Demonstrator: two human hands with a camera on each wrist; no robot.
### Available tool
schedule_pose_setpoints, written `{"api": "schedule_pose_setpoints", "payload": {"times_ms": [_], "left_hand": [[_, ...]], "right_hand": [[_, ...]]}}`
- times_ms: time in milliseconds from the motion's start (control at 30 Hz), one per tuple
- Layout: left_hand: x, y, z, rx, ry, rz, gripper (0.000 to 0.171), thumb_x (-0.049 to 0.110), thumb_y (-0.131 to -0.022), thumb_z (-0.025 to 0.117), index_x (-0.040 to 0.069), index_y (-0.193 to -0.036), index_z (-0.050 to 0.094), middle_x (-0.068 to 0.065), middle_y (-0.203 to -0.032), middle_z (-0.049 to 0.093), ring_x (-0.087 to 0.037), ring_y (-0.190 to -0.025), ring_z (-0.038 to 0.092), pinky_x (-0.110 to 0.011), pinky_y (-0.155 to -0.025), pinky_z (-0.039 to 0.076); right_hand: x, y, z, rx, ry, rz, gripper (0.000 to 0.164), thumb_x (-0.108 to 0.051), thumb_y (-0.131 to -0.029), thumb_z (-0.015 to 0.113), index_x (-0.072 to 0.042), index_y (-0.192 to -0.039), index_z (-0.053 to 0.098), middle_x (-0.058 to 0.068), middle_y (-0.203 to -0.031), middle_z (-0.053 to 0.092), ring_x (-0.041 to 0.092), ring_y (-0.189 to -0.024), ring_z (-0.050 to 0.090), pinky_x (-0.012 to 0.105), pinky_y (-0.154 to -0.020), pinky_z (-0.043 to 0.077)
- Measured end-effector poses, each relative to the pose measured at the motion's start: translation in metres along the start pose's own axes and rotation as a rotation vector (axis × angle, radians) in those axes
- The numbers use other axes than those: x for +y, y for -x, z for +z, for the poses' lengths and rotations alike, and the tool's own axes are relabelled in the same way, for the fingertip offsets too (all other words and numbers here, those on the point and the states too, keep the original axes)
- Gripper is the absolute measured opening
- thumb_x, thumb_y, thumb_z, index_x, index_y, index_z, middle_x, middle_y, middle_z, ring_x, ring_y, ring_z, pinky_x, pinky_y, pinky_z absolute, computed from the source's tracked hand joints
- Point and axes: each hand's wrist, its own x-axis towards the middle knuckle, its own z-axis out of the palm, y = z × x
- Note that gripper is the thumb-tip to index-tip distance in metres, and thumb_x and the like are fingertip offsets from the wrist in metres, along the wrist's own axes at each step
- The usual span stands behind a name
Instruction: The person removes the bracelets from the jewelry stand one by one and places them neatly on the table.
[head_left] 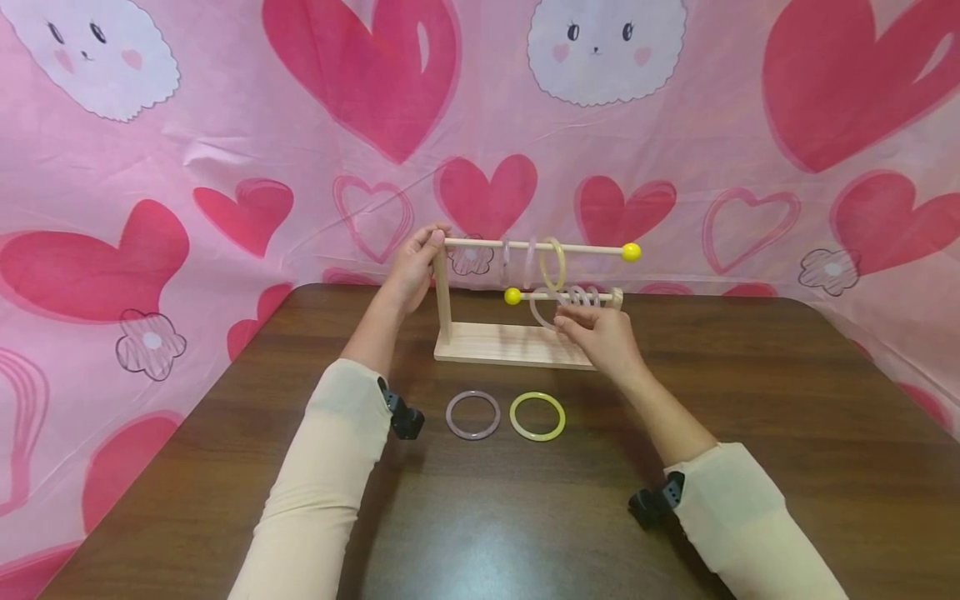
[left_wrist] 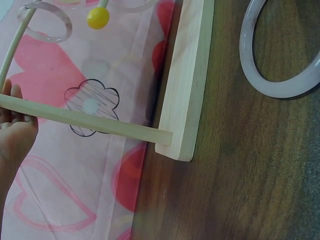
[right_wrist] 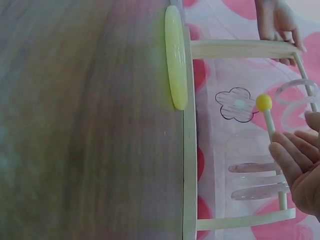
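Observation:
A wooden stand (head_left: 517, 344) has two horizontal rods with yellow end balls. My left hand (head_left: 412, 271) holds the top of its left post (head_left: 443, 300). Three rings hang on the upper rod (head_left: 585, 248), including a yellow ring (head_left: 552, 265) nearest the ball. The lower rod (head_left: 531, 296) carries several pale rings (head_left: 585, 295). By that rod is my right hand (head_left: 609, 340), its fingers extended beside a pale ring (head_left: 534, 310) near the lower ball. The right wrist view shows a gap between thumb and fingers (right_wrist: 292, 156). Whether they touch the ring is unclear.
On the dark wooden table (head_left: 480, 517), in front of the stand, lie a purple ring (head_left: 450, 414) and a yellow-green ring (head_left: 513, 417). A pink cloth (head_left: 315, 125) printed with hearts hangs behind the table.

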Motion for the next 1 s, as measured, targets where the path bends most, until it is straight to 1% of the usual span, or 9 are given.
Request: {"api": "schedule_pose_setpoints", "payload": {"times_ms": [200, 267, 400, 467, 533, 700, 733, 867, 1000], "left_hand": [[0.001, 0.001, 0.000, -0.001, 0.004, 0.002, 0.017, 0.014, -0.098, 0.044, 0.005, -0.110, 0.053, 0.000, -0.087, 0.053, -0.018, -0.093, 0.045, -0.024, -0.079, 0.037], [0.001, 0.001, 0.001, 0.002, 0.004, 0.003, 0.017, 0.014, -0.098, 0.044, 0.004, -0.110, 0.053, 0.001, -0.087, 0.053, -0.016, -0.090, 0.046, -0.023, -0.079, 0.037], [0.001, 0.001, 0.001, 0.009, -0.001, 0.002, 0.025, 0.014, -0.099, 0.043, -0.003, -0.117, 0.048, 0.002, -0.088, 0.053, -0.012, -0.087, 0.046, -0.025, -0.080, 0.036], [0.001, 0.000, 0.002, 0.012, -0.009, 0.001, 0.032, 0.014, -0.099, 0.042, -0.008, -0.121, 0.044, 0.002, -0.089, 0.053, -0.012, -0.086, 0.046, -0.026, -0.083, 0.036], [0.001, 0.000, 0.002, 0.013, -0.016, -0.002, 0.033, 0.014, -0.099, 0.042, -0.008, -0.123, 0.043, 0.002, -0.091, 0.052, -0.012, -0.087, 0.046, -0.026, -0.083, 0.036], [0.001, 0.000, 0.002, 0.018, -0.010, -0.007, 0.021, 0.014, -0.098, 0.043, 0.003, -0.113, 0.052, 0.001, -0.093, 0.053, -0.012, -0.088, 0.047, -0.023, -0.080, 0.037], [0.002, 0.001, 0.002, 0.017, -0.012, -0.007, 0.021, 0.015, -0.098, 0.043, 0.003, -0.113, 0.052, 0.001, -0.093, 0.053, -0.012, -0.088, 0.047, -0.024, -0.081, 0.036], [0.002, 0.001, 0.002, 0.014, -0.019, -0.008, 0.034, 0.016, -0.099, 0.043, -0.008, -0.124, 0.044, 0.001, -0.094, 0.052, -0.013, -0.090, 0.047, -0.029, -0.087, 0.035], [0.001, 0.001, 0.002, 0.014, -0.025, -0.008, 0.041, 0.016, -0.099, 0.042, -0.010, -0.130, 0.036, 0.002, -0.095, 0.052, -0.014, -0.092, 0.047, -0.027, -0.086, 0.035]], "right_hand": [[0.000, -0.005, 0.000, 0.156, -0.062, -0.049, 0.025, -0.013, -0.084, 0.069, 0.004, -0.103, 0.068, 0.016, -0.090, 0.068, 0.021, -0.076, 0.063, 0.010, -0.056, 0.043], [0.001, -0.007, 0.001, 0.197, -0.073, -0.070, 0.024, -0.011, -0.083, 0.070, 0.005, -0.102, 0.068, 0.017, -0.090, 0.068, 0.021, -0.077, 0.064, 0.008, -0.058, 0.043], [0.003, -0.011, 0.002, 0.249, -0.075, -0.086, 0.022, -0.010, -0.083, 0.070, 0.004, -0.100, 0.069, 0.016, -0.092, 0.068, 0.017, -0.076, 0.063, 0.008, -0.058, 0.042], [0.002, -0.012, 0.003, 0.262, -0.089, -0.081, 0.023, -0.010, -0.083, 0.069, 0.004, -0.101, 0.068, 0.016, -0.093, 0.068, 0.018, -0.077, 0.064, 0.008, -0.058, 0.043], [0.000, -0.014, 0.003, 0.270, -0.108, -0.070, 0.023, -0.010, -0.084, 0.069, 0.005, -0.102, 0.068, 0.016, -0.094, 0.067, 0.021, -0.080, 0.065, 0.008, -0.058, 0.044], [-0.002, -0.018, 0.004, 0.280, -0.124, -0.056, 0.025, -0.010, -0.084, 0.068, 0.006, -0.104, 0.066, 0.018, -0.096, 0.066, 0.026, -0.085, 0.066, 0.010, -0.061, 0.047], [-0.002, -0.019, 0.004, 0.283, -0.125, -0.057, 0.026, -0.011, -0.084, 0.068, 0.007, -0.104, 0.066, 0.018, -0.096, 0.066, 0.026, -0.085, 0.066, 0.011, -0.061, 0.047], [-0.004, -0.023, 0.003, 0.287, -0.129, -0.054, 0.027, -0.011, -0.084, 0.069, 0.007, -0.104, 0.065, 0.019, -0.096, 0.066, 0.027, -0.087, 0.065, 0.015, -0.064, 0.049], [-0.007, -0.028, 0.001, 0.271, -0.140, -0.039, 0.029, -0.012, -0.084, 0.069, 0.007, -0.106, 0.065, 0.019, -0.098, 0.065, 0.026, -0.090, 0.064, 0.018, -0.067, 0.049]]}}
